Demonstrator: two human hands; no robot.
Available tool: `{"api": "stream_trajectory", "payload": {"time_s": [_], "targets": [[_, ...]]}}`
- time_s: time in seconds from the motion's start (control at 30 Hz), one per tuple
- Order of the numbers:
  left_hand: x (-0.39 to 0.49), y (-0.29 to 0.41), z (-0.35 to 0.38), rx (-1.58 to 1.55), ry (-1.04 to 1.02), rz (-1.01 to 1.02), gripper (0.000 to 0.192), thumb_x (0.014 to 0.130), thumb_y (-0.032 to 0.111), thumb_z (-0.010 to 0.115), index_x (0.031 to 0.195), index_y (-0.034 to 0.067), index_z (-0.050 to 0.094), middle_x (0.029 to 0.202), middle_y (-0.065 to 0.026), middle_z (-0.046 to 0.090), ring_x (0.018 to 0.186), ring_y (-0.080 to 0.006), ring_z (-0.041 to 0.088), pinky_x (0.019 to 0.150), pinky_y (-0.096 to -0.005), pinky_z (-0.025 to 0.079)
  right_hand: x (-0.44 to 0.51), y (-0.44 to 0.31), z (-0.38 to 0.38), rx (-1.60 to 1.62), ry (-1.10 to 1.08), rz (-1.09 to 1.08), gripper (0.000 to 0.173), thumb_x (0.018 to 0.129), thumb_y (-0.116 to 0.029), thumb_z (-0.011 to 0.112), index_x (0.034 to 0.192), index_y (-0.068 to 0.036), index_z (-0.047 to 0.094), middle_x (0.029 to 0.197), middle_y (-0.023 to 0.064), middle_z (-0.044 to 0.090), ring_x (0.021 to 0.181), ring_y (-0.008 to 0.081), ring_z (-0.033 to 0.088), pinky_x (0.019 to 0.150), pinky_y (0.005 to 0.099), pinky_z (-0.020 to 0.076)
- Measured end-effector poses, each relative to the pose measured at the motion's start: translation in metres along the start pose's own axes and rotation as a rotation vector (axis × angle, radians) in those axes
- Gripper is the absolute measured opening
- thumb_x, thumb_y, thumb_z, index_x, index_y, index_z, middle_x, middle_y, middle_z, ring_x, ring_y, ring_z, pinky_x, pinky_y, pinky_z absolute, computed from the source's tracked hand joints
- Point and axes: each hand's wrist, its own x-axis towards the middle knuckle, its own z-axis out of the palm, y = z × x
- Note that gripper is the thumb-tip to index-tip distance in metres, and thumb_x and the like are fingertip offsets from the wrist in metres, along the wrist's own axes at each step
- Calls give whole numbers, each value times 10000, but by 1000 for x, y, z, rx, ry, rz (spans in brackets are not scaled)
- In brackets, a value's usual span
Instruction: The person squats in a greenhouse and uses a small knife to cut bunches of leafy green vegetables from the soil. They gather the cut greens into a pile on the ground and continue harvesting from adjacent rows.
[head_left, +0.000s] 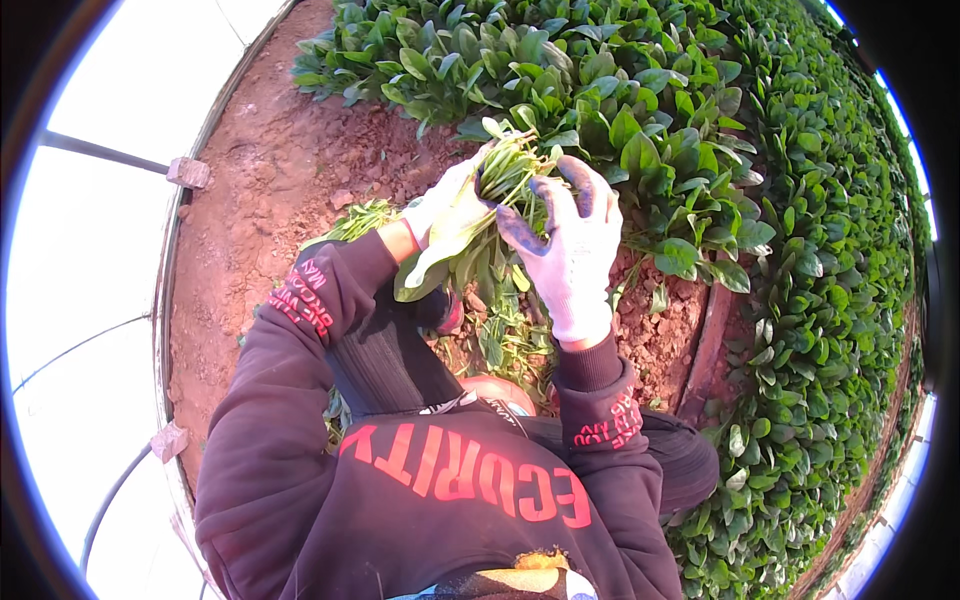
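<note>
My left hand (447, 201), in a white glove, grips a bunch of leafy greens that look like spinach (511, 166). The cut or root ends of the stems point up and away from me, and broad leaves hang down below the glove. My right hand (574, 244) wears a white glove with dark, soiled fingertips. Its thumb and fingers are spread just right of the stems, and I see nothing held in them. Whether a fingertip touches the bunch is hard to tell. Beyond both hands stands a dense bed of growing spinach (525, 52).
A pile of picked greens (367, 219) lies beside my left knee. Loose leaves and trimmings (502, 337) are scattered on the reddish soil (247, 195) between my legs. A second planted bed (817, 337) runs along the right. Bricks (189, 173) sit by the translucent sheeting at left.
</note>
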Motion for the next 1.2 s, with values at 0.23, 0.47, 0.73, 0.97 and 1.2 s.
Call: {"api": "stream_trajectory", "payload": {"time_s": [0.23, 0.47, 0.73, 0.97, 1.2], "targets": [[-1, 1, 8, -50, 69, -32, 484, 987, 176, 517, 1442, 67, 390, 1356, -75, 540, 1193, -159, 546, 1014, -311, 460, -4, 13, 22, -60, 50, -37, 253, 728, -154, 756, 950, -115, 640, 1243, 108, 580, 1161, 322, 514, 954, 456, 409], [5, 0, -8, -687, 120, -284, 446, 1017, 172, 476, 1450, 103, 395, 1273, -58, 598, 990, -142, 644, 722, -286, 568, -4, 31, -27, 802, 178, 429, 117, 850, 21, 652, 966, 7, 646, 1047, 84, 637, 865, 162, 595, 774, 281, 494], [-6, 9, 3, -199, 203, -178, 358, 1032, 219, 424, 1335, 31, 454, 973, -130, 621, 535, -131, 539, 406, -203, 422, -14, 42, -56, 354, -391, 494, 325, 851, -165, 739, 1112, 7, 650, 1005, 75, 665, 839, 124, 618, 779, 248, 491], [-2, -9, -16, -346, -57, -137, 562, 913, 24, 597, 1433, 91, 395, 1137, -40, 617, 683, -83, 576, 562, -202, 457, -4, 33, -4, 323, 55, 263, 272, 759, -133, 773, 993, -42, 669, 1001, 105, 631, 896, 283, 602, 790, 355, 487], [3, -20, -18, -242, 57, -210, 464, 941, 34, 565, 1384, 87, 435, 932, -28, 624, 541, -67, 489, 448, -204, 371, -8, 60, 1, 711, 239, 523, 109, 926, -84, 634, 1019, -28, 625, 885, 7, 631, 716, 60, 507, 643, 194, 404]]}}
